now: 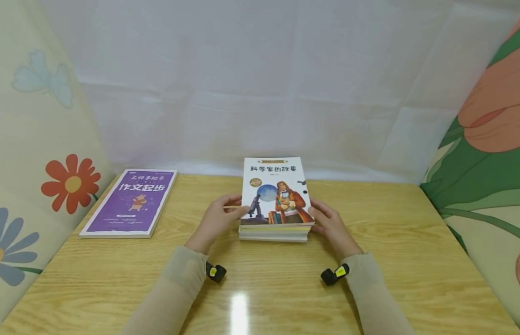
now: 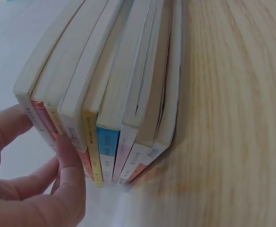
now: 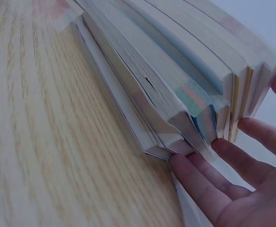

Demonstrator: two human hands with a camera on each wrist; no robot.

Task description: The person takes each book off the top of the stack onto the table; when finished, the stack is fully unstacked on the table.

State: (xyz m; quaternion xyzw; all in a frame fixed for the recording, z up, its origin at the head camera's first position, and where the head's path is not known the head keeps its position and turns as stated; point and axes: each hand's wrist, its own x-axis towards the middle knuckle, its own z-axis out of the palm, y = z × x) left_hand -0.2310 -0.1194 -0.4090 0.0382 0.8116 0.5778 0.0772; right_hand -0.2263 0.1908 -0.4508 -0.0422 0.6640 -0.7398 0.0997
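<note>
Paper books [image 1: 278, 200] sit stacked between left hand [image 1: 218, 217] and right hand [image 1: 332, 228], fingers [image 3: 241, 163] loosely spread against them

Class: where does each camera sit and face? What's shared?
Head: head-worn, facing forward and down at the book stack on the table; left hand, right hand, sleeves show.
Left wrist: on that wrist, facing the stack; left hand shows.
Right wrist: on that wrist, facing the stack; right hand shows.
Both wrist views share the stack and table.
</note>
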